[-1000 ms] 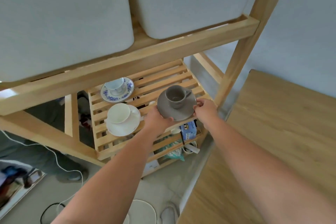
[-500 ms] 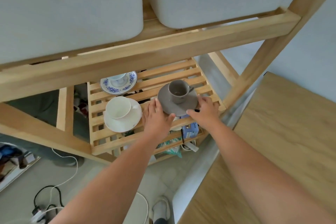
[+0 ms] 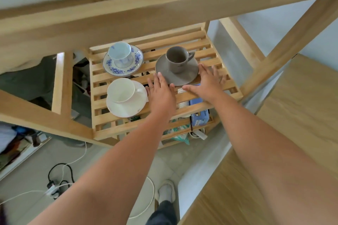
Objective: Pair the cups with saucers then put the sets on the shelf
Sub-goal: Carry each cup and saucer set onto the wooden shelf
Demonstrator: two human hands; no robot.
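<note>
A grey cup (image 3: 177, 58) stands on a grey saucer (image 3: 190, 76) at the back right of the slatted wooden shelf (image 3: 206, 45). My left hand (image 3: 161, 93) lies flat with fingers spread at the saucer's near-left rim. My right hand (image 3: 206, 84) is spread flat at its near-right rim. Neither hand grips anything. A blue-flowered cup (image 3: 119, 54) sits on its matching saucer (image 3: 136, 62) at the back left. A white cup (image 3: 121, 90) rests on a white saucer (image 3: 126, 109) at the front left.
A thick wooden beam (image 3: 146, 14) of the upper shelf crosses above, with pale bins on it. A lower shelf holds a blue box (image 3: 200, 117) and small items. A wooden table (image 3: 292, 133) stands to the right. Cables and a power strip (image 3: 53, 190) lie on the floor.
The grey cup and saucer have been set down on the shelf slats. Both hands have let go of the saucer and opened flat beside its near rim.
</note>
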